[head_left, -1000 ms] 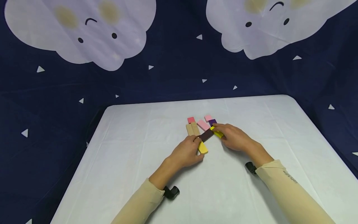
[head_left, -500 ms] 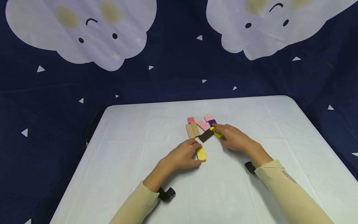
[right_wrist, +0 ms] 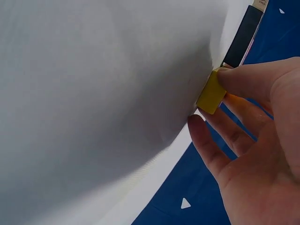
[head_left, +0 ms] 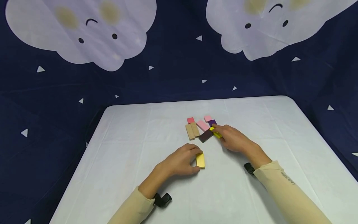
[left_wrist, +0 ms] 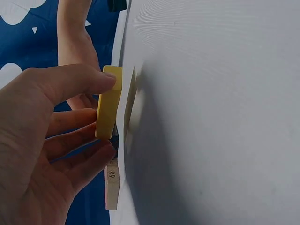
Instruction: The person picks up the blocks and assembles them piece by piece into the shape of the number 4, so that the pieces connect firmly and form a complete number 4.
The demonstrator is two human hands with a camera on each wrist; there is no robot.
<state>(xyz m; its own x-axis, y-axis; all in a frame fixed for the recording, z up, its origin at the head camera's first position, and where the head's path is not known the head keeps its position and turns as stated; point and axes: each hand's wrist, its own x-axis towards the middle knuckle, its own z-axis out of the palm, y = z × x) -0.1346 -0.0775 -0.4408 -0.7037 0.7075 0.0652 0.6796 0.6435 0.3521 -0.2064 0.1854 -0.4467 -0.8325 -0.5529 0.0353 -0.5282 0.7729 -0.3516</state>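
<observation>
My left hand point(head_left: 181, 161) pinches a yellow wooden block point(head_left: 200, 160) by its two ends, between thumb and fingers. In the left wrist view that block point(left_wrist: 108, 103) hangs just off the table, apart from its shadow. Farther back, my right hand point(head_left: 232, 137) has thumb and fingers on a brighter yellow block point(right_wrist: 212, 92), which is low at the tabletop. Right beside it lie a dark brown block point(head_left: 206, 136) and a purple block point(head_left: 212, 123). Two tan blocks point(head_left: 192, 130) lie side by side to the left, with printed digits on an end in the left wrist view.
Behind the tan blocks sits a small red-pink block point(head_left: 190, 120). A long pink block point(head_left: 202, 125) and a small light pink block point(head_left: 208, 118) lie near the purple one. The white table point(head_left: 134, 124) ends at a dark blue cloth point(head_left: 173, 84) with clouds.
My left hand has drawn its yellow block away from the group, toward the near side, and the block has turned straighter. My right hand has stayed almost in place.
</observation>
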